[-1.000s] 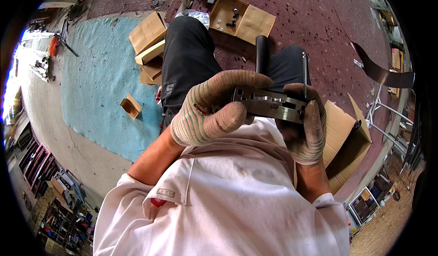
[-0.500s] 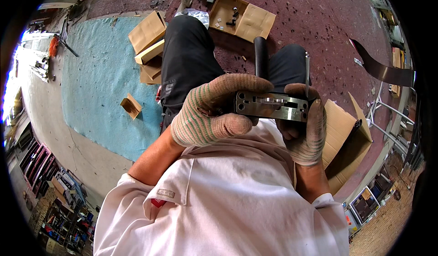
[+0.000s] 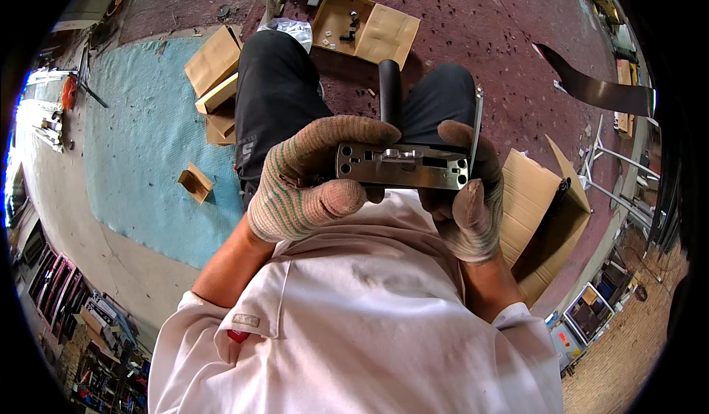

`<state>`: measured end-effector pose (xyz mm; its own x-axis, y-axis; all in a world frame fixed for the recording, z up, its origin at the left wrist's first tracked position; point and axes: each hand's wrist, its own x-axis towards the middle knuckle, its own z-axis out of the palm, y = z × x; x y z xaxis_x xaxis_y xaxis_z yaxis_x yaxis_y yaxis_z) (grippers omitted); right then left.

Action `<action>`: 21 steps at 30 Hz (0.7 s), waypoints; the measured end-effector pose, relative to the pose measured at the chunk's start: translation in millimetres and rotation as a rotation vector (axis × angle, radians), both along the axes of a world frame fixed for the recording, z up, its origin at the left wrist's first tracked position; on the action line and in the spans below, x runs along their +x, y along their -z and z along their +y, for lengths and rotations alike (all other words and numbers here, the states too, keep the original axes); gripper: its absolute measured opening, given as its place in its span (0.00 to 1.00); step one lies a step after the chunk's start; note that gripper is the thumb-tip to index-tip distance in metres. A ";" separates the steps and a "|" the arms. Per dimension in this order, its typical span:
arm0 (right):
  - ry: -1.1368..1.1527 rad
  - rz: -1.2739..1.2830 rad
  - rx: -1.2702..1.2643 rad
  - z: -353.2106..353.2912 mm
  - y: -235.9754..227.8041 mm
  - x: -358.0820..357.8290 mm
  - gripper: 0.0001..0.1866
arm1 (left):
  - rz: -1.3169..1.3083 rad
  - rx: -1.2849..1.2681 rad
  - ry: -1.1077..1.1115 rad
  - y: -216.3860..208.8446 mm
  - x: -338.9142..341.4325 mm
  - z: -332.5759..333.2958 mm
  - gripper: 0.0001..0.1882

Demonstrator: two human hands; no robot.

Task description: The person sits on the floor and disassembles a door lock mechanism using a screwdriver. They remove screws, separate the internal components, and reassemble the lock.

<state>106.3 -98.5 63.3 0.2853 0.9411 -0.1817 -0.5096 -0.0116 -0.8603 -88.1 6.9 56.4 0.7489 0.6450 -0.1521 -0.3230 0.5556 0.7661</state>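
**Metal lock plate gripped in both gloved hands, over the lap**

Head view, looking down.

- Left hand (image 3: 314, 181), knit glove with green-striped cuff: clenched round the left end of a long metal plate (image 3: 402, 166), fingers over the top, thumb pressed along the lower edge.
- Right hand (image 3: 473, 192), grey knit glove: wrapped round the plate's right end, thumb up against its lower right corner.
- Plate held level, face up toward the camera, slots and small holes showing; held in front of the white shirt (image 3: 354, 325), above the dark trousers (image 3: 277, 111).
- Black cylindrical handle (image 3: 390, 96) sticking out from behind the plate, away from the body, between the knees. Thin metal strip (image 3: 477, 122) upright just beside the right hand.
- Back of plate and whatever lies beneath it hidden by the gloves.

Surroundings, same view:
- Open cardboard box (image 3: 365, 26) on the reddish floor beyond the knees, small dark parts inside.
- Stack of cardboard pieces (image 3: 214, 74) beside the left leg, at the edge of a blue mat (image 3: 140, 155); one small cardboard scrap (image 3: 195, 183) lying on the mat.
- Larger open carton (image 3: 543, 214) close by the right elbow.
- Curved dark strip (image 3: 598, 89) on the floor, far right; metal frame (image 3: 613, 170) near it.
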 end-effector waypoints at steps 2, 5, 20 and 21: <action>0.015 -0.034 0.004 -1.3 1.5 -0.2 0.29 | 0.001 -0.027 -0.002 -2.2 0.3 -0.5 0.35; 0.015 -0.095 -0.017 -4.4 0.6 0.6 0.28 | 0.010 -0.034 0.035 -2.7 -1.6 1.5 0.35; 0.066 -0.533 0.084 0.8 -2.1 3.2 0.25 | 0.004 -0.033 -0.018 -1.4 -0.4 1.8 0.37; 0.063 -0.557 0.099 1.0 -2.8 4.3 0.25 | 0.008 -0.037 -0.004 -1.8 -0.7 2.4 0.36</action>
<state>110.7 -97.5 66.2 0.3690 0.9240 0.1005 0.0238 0.0987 -0.9948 -88.9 9.3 58.3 0.7448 0.6421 -0.1814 -0.3197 0.5821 0.7477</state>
